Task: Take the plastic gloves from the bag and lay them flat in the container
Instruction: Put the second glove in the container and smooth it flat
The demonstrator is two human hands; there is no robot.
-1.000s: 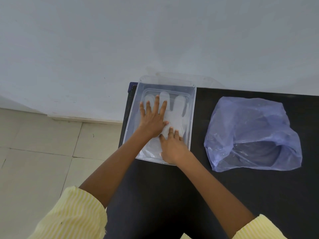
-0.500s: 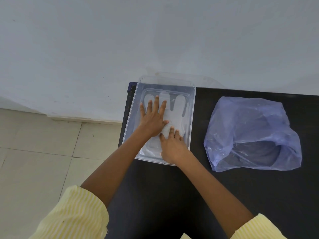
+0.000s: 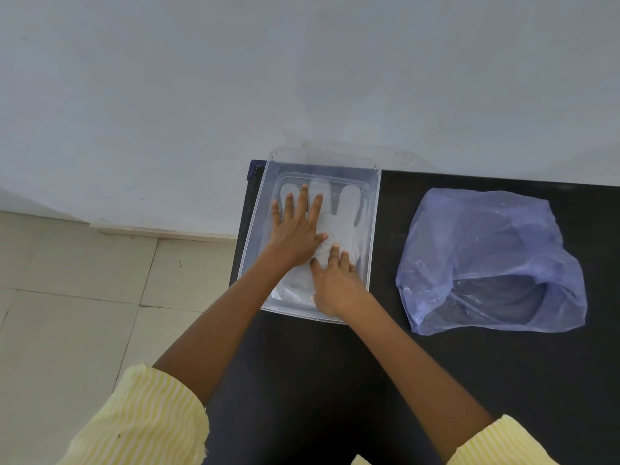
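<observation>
A clear plastic glove (image 3: 342,218) lies flat inside the transparent rectangular container (image 3: 375,209) at the table's left end, its fingers pointing away from me. My left hand (image 3: 297,229) presses flat on the glove's left side, fingers spread. Just below it, my right hand (image 3: 335,283) rests palm down on the glove's cuff end near the container's front wall. Neither hand grips anything. The bluish plastic bag (image 3: 486,260) lies to the right on the table, its mouth open toward me.
The black table (image 3: 335,380) ends just left of the container, with tiled floor (image 3: 77,297) beyond the edge. A pale wall (image 3: 302,78) rises right behind the container and the bag.
Both hands stay pressed on the glove; the left hand has slid slightly toward me along it. The bag and the container have not moved.
</observation>
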